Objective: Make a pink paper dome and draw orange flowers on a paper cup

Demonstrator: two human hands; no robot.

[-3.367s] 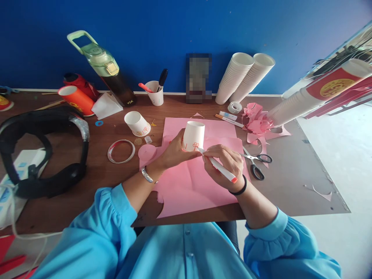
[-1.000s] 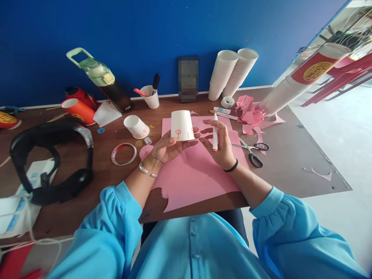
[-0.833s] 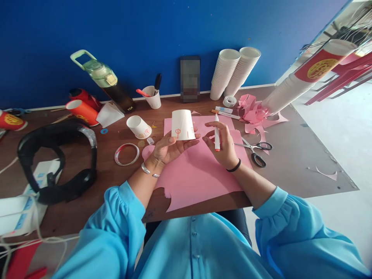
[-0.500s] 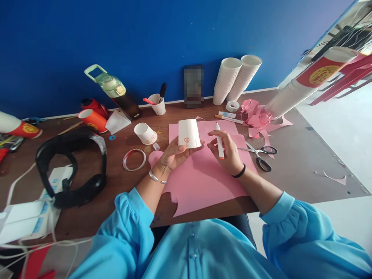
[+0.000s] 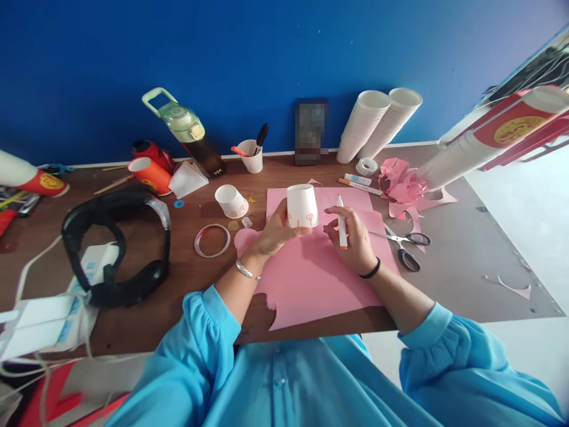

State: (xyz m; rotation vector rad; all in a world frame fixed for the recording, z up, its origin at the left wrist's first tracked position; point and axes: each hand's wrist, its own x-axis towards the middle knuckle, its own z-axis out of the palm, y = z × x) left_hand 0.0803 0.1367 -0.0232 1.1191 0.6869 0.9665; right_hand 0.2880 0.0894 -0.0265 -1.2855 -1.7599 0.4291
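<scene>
My left hand (image 5: 276, 233) is closed around a white paper cup (image 5: 301, 201), held upside down over the pink paper (image 5: 320, 276). Orange-red flower drawings run along the cup's rim, at the bottom. In my right hand (image 5: 357, 237) is a white marker (image 5: 342, 224) with a reddish end, held upright between the fingers and apart from the cup. Another white paper cup (image 5: 232, 202) with orange drawings lies tilted to the left of my left hand. Scissors (image 5: 403, 240) with black handles lie just right of my right hand.
Stacks of paper cups (image 5: 362, 127) stand by the blue wall, near a tape roll (image 5: 367, 166), more markers (image 5: 361, 184) and pink scraps (image 5: 402, 181). A bottle (image 5: 191, 139), a cup of pens (image 5: 251, 157), a tape ring (image 5: 212, 241) and a black head strap (image 5: 118, 249) are at left.
The cup has turned in my left hand, so its flower drawings sit at different places. My right hand still holds the marker. The whole view has shifted slightly.
</scene>
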